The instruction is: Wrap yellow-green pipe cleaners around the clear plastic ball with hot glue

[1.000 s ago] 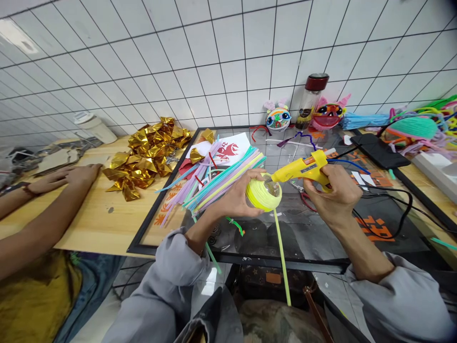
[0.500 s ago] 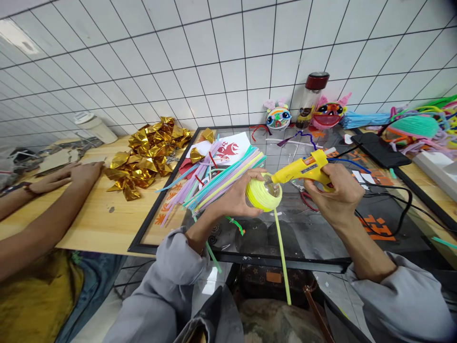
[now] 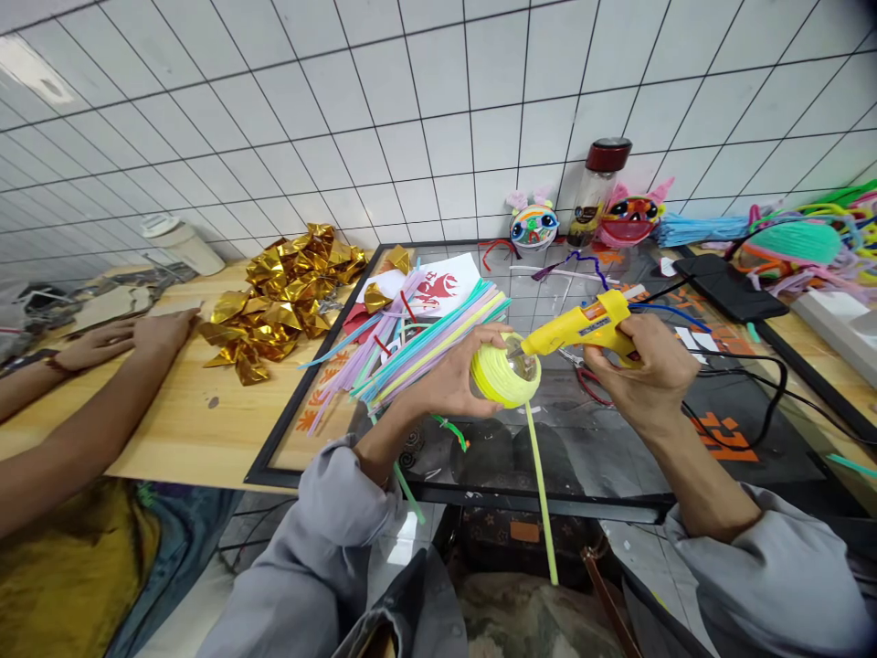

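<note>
My left hand [image 3: 460, 379] is wrapped round a clear ball [image 3: 524, 364] coiled with yellow pipe cleaner [image 3: 503, 384]. One loose end of the pipe cleaner [image 3: 541, 493] hangs down past the table edge. A yellow hot glue gun [image 3: 579, 327] is gripped in my right hand [image 3: 648, 366], its nozzle at the ball's upper rim on the uncovered part. Whether the tip touches the ball, I cannot tell. Beside my left hand lies a bundle of pastel pipe cleaners [image 3: 425, 343]. Red-handled scissors [image 3: 593, 384] lie partly behind the glue gun.
Crumpled gold foil [image 3: 294, 292] lies at the left, near another person's hands [image 3: 137, 343]. Two decorated balls [image 3: 534, 226] and a glass bottle [image 3: 595, 196] stand by the tiled wall. Black cables [image 3: 767, 366], a phone [image 3: 730, 285] and more pipe cleaners [image 3: 795, 247] are at the right.
Hardly anything differs: the glue gun has tilted very slightly in my right hand, its nozzle still at the ball's rim. My left hand keeps its hold on the ball.
</note>
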Motion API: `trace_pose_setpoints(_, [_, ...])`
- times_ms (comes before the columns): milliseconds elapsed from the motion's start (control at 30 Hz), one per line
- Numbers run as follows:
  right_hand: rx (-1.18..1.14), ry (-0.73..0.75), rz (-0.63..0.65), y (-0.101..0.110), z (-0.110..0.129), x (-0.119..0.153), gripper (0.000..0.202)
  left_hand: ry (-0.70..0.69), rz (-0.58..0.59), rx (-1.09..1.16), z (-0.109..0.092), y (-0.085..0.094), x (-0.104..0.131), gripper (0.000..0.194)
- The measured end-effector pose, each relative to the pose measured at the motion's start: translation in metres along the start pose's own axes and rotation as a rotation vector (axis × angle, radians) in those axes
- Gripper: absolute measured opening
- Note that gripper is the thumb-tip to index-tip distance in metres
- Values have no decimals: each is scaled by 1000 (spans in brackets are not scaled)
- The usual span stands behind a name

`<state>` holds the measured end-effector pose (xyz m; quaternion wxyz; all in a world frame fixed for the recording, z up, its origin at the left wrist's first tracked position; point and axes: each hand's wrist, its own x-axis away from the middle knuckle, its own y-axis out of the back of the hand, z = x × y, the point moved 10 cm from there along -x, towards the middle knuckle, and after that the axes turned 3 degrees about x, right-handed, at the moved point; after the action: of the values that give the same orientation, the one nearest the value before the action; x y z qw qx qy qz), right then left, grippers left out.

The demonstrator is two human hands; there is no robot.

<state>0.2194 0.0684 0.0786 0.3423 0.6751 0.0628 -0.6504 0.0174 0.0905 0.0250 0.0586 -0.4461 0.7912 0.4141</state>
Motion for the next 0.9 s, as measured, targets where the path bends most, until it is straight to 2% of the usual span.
trace_pose_setpoints(167, [32, -22, 7, -2, 0, 0, 14, 16, 4, 19, 1, 0, 0, 77])
trace_pose_setpoints(333, [14, 28, -29, 0, 5, 0, 18, 10, -3, 24, 1, 0, 0, 76])
trace_pose_setpoints(533, [9, -25, 17, -3, -2, 1, 16, 25, 5, 6, -1, 1, -1, 75])
trace_pose_setpoints(700, [3, -4, 11, -1, 1, 0, 14, 10, 9, 2, -3, 1, -1, 74])
trace_pose_setpoints(900, [-7, -27, 52, -3, -7, -1, 13, 1, -1, 20, -2, 1, -1, 76])
